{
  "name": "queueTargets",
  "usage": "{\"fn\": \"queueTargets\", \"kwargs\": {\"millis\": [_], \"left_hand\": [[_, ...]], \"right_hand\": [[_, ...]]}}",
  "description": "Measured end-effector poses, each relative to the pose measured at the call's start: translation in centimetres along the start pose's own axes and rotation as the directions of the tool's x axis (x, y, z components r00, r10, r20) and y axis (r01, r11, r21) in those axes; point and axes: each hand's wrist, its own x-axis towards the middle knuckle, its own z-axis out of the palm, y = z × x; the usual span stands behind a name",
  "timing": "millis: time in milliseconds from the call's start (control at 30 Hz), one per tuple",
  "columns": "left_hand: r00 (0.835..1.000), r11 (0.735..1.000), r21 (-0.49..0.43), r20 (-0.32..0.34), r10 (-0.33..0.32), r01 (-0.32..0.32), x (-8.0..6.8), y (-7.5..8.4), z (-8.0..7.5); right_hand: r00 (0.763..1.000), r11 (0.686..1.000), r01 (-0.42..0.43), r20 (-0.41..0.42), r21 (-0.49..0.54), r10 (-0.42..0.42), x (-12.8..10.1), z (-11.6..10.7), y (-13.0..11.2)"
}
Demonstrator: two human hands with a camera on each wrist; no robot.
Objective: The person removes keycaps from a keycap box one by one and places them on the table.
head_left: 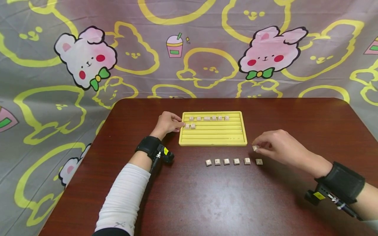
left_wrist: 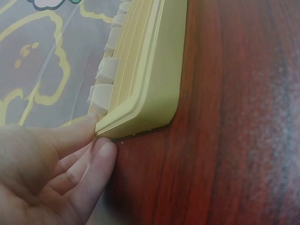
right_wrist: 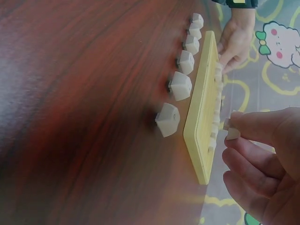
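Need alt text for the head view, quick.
The right hand pinches a small tile beside a yellow tray, above six loose tiles on a table. The left hand touches the tray's left edge.

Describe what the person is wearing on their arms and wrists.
The left hand is bare, with a wide black wrist strap carrying a small black camera with a yellow sticker, and a white ribbed sleeve covering the forearm. The right hand is bare too, with a matching black strap, a yellow-tagged black camera and a short cable; no sleeve shows.
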Motion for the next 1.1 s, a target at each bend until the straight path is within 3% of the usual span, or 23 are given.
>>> {"fn": "queueTargets", "kwargs": {"millis": [333, 633, 867, 1100], "left_hand": [[1.0, 1.0, -0.006, -0.001, 0.004, -0.004, 0.0, 0.0, 0.0], [1.0, 1.0, -0.008, 0.002, 0.0, 0.0, 0.0, 0.1, 0.0], [1.0, 1.0, -0.008, -0.005, 0.0, 0.0, 0.1, 0.0, 0.1], [1.0, 1.0, 0.011, -0.003, 0.014, -0.014, 0.2, -0.1, 0.1]], "right_hand": [[1.0, 1.0, -0.009, -0.007, 0.02, 0.009, -1.5, 0.0, 0.7], [0.996, 0.996, -0.077, 0.037, 0.052, 0.075, -2.5, 0.4, 1.1], [0.997, 0.997, -0.072, 0.004, 0.032, 0.072, -3.3, 0.7, 1.5], [0.993, 0.993, -0.114, 0.032, 0.035, 0.113, -3.9, 0.9, 1.7]]}}
